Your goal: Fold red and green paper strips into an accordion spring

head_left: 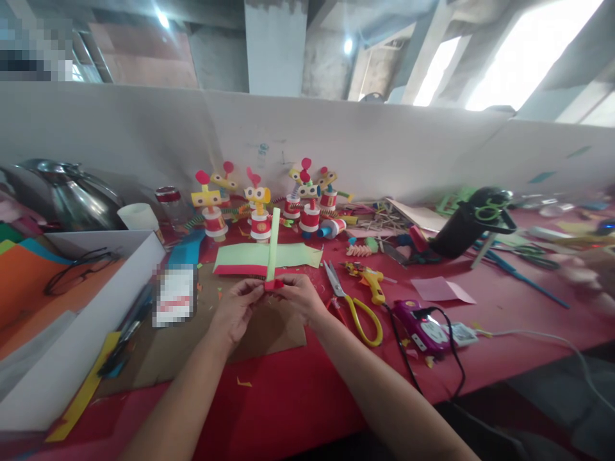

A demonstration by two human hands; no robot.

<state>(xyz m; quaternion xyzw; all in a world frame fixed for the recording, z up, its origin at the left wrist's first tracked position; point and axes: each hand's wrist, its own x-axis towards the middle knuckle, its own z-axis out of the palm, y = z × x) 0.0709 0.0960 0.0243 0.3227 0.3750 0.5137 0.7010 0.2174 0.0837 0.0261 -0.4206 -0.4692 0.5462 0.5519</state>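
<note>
Both my hands meet over the cardboard sheet (pixel 187 346). My left hand (pixel 239 307) pinches the left side of a red paper strip (pixel 273 285), and my right hand (pixel 298 294) pinches its right side. A pale green paper strip (pixel 273 243) stands upright from the red one, forming a cross or an L; I cannot tell how they join. Behind the hands lie a light green paper sheet (pixel 245 257) and a red paper edge (pixel 235 270). To the right of my right hand are yellow-handled scissors (pixel 358 314) and a yellow glue gun (pixel 373 282).
Several paper-cup figures (pixel 261 221) stand at the back. A white box (pixel 86 358) with coloured paper is at left, near a steel jug (pixel 79 198). A purple power strip (pixel 423 326) with cables, a black container (pixel 456 227) and another person's hand (pixel 576 262) are at right.
</note>
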